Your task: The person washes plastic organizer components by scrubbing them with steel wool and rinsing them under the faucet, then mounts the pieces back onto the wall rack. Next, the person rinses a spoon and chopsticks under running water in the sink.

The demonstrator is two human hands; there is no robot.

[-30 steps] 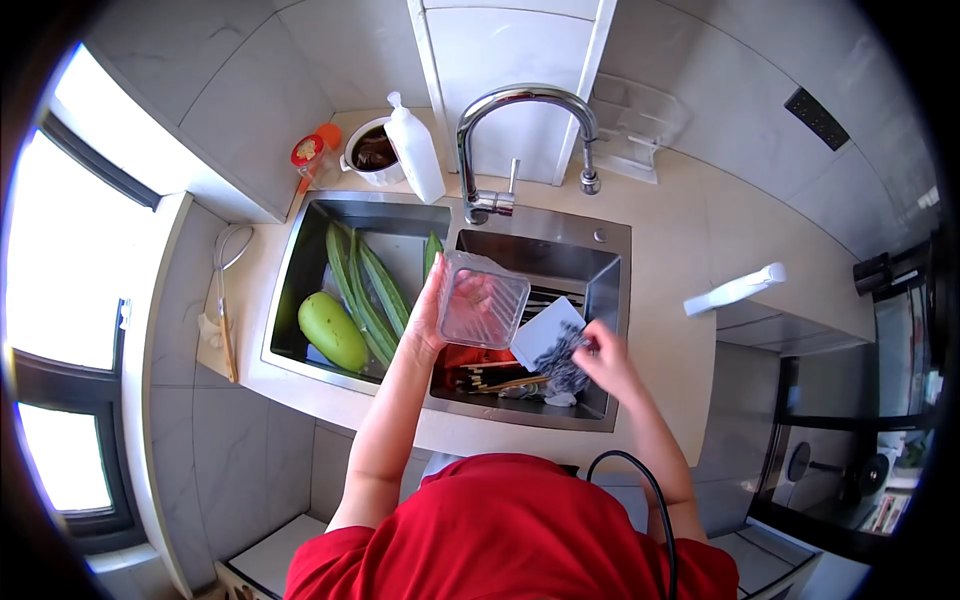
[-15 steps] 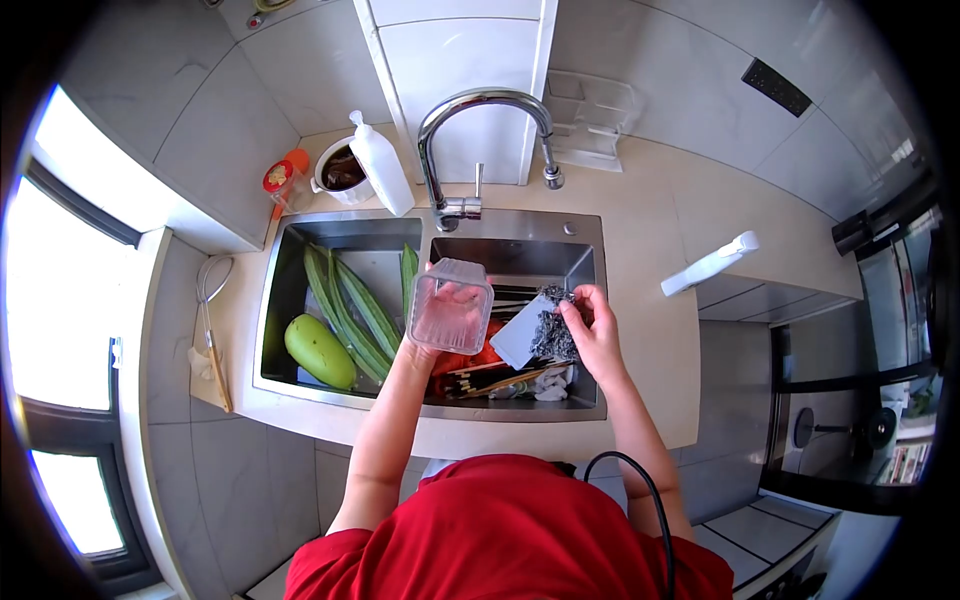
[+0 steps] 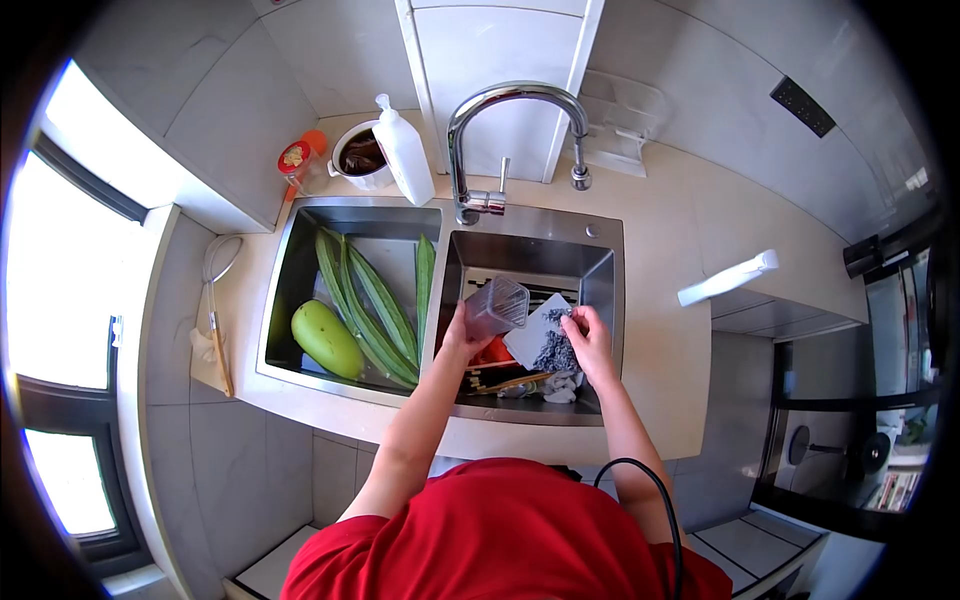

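Over the right sink basin, my left hand holds a clear plastic container, tilted on its side. My right hand pinches a dark grey mesh cloth. Behind the cloth is a light grey rectangular piece; whether my fingers touch it I cannot tell. Below them in the basin are chopsticks, something red and a crumpled pale item. The left basin holds long ridged green gourds and a smooth light green gourd.
A chrome faucet arches behind the sink. At the back left stand a white bottle, a pot and a red-lidded jar. A whisk lies left; a white handled object is right.
The container in my left hand has moved lower and further right, closer to the cloth, and turned sideways. My right hand has kept hold of the cloth. The camera view has shifted slightly.
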